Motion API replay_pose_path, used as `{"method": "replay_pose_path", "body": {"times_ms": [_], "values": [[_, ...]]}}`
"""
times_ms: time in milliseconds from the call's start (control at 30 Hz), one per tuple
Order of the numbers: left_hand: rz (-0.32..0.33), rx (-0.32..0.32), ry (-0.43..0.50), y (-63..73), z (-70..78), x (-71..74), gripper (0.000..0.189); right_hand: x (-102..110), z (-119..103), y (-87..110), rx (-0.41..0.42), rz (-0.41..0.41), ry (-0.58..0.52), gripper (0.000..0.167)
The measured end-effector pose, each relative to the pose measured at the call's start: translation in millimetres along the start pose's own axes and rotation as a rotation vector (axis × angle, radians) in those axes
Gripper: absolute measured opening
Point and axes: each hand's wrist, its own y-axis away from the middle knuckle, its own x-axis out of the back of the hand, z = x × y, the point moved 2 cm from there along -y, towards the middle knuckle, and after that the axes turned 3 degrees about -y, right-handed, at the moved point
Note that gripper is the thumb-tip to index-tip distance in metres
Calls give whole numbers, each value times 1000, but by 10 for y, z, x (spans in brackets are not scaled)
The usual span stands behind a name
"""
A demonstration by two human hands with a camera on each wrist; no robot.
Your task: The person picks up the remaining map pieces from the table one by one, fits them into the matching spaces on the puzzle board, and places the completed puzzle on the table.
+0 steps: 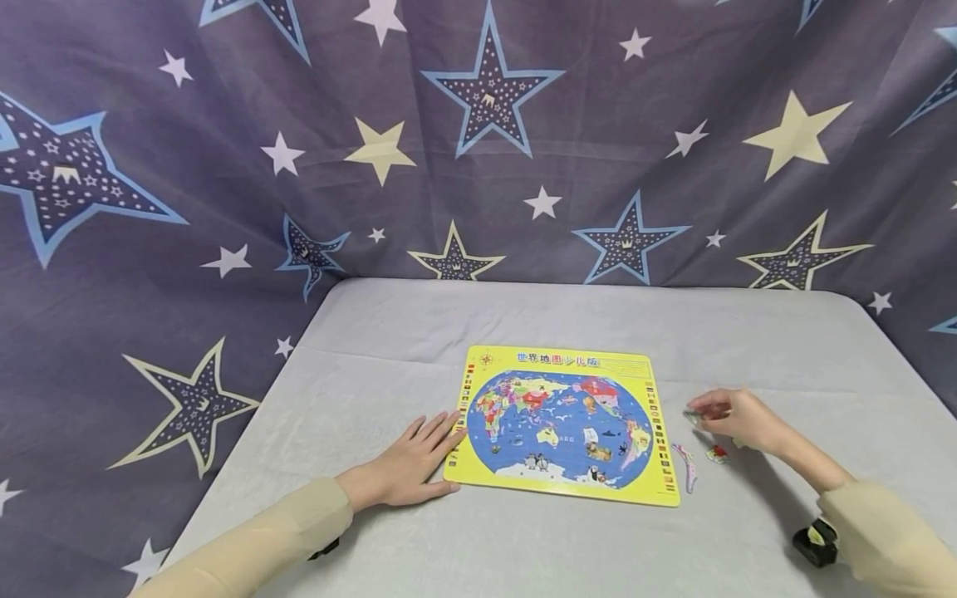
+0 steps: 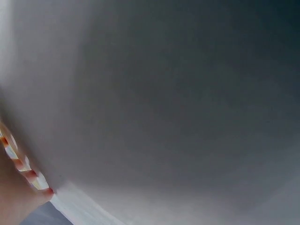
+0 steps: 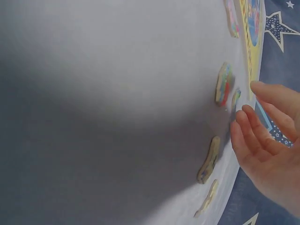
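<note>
A yellow-bordered world map puzzle board (image 1: 561, 494) lies flat on the table. My left hand (image 1: 411, 465) rests at its left edge, fingers straight and fingertips touching the border; the left wrist view catches only part of this hand (image 2: 18, 197). To the right of the board, my right hand (image 1: 736, 419) hovers over a small greenish puzzle piece (image 1: 692, 416), fingers slightly bent. In the right wrist view, thumb and fingers are apart, and that piece (image 3: 236, 97) appears just beyond them. Nearby lie a red-and-green piece (image 1: 718, 453) and a long pinkish-purple piece (image 1: 685, 468).
Two more pieces, a tan one (image 3: 209, 160) and a narrower one (image 3: 206, 198), lie beneath the right hand in the right wrist view. A grey cloth covers the table (image 1: 389, 332). Behind it hangs a dark curtain (image 1: 523, 224) with stars.
</note>
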Motion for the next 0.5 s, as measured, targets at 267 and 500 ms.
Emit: {"method": "replay_pose_path", "body": {"times_ms": [267, 500], "values": [[-2, 2, -1, 0, 8, 7, 77, -21, 50, 7, -39, -4, 16, 25], [1, 5, -13, -2, 3, -9, 77, -46, 84, -23, -48, 3, 36, 24]]}}
